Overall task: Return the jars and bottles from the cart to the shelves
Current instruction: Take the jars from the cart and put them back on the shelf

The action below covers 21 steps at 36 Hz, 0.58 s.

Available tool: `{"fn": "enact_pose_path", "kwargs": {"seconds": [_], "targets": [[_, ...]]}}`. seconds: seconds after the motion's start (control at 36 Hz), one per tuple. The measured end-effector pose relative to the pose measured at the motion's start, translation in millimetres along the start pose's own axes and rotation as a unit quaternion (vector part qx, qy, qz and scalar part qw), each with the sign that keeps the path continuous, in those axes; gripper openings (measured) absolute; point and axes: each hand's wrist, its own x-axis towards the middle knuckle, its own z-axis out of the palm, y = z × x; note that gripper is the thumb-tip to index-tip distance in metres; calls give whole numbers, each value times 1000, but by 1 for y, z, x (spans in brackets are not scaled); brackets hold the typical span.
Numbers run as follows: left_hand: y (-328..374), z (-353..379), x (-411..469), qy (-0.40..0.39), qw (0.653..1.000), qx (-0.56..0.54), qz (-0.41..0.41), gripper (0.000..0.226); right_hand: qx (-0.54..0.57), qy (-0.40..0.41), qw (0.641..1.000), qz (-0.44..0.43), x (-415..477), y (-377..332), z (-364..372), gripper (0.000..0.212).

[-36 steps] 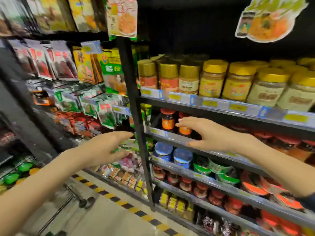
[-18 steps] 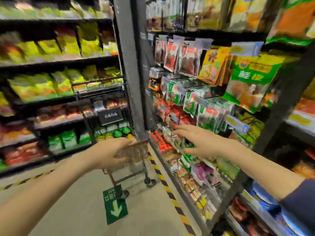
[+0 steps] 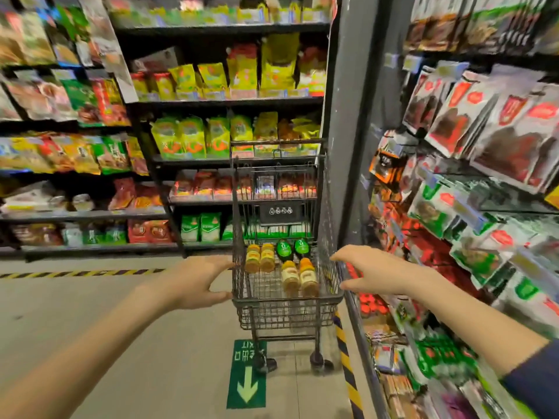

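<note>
A dark wire shopping cart stands in the aisle in front of me. Inside lie several jars with yellow lids and pale labels and two dark bottles with green labels. My left hand reaches toward the cart's left rim, fingers spread, thumb close to the wire, holding nothing. My right hand hovers at the cart's right rim with fingers loosely extended, also empty.
Shelves of hanging packets line the right side close to my right arm. Shelves of snack bags stand behind the cart. A grey pillar rises beside it. A green arrow sign and yellow-black tape mark the floor.
My view has swung left from the jar shelves to face the cart. Both empty hands have moved from the shelf toward the cart's rim, which now sits much nearer.
</note>
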Motion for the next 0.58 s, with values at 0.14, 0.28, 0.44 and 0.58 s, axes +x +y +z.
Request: {"fn": "enact_pose_path", "kwargs": {"seconds": [0.14,0.28,0.44,0.58], "targets": [[-20,6,42,-11,1000,-6,-19,62,7,-33,999,-12,63,19,-1,61],[-56,23,104,-41,999,-3,-32,65,10,-71,997,-7,130,40,6,62],[-95,38,190,-75,997,-20,4,66,52,-93,994,32,202,65,18,66],[-120,56,254,-119,990,-63,32,67,98,-115,986,75,251,81,34,64]]}}
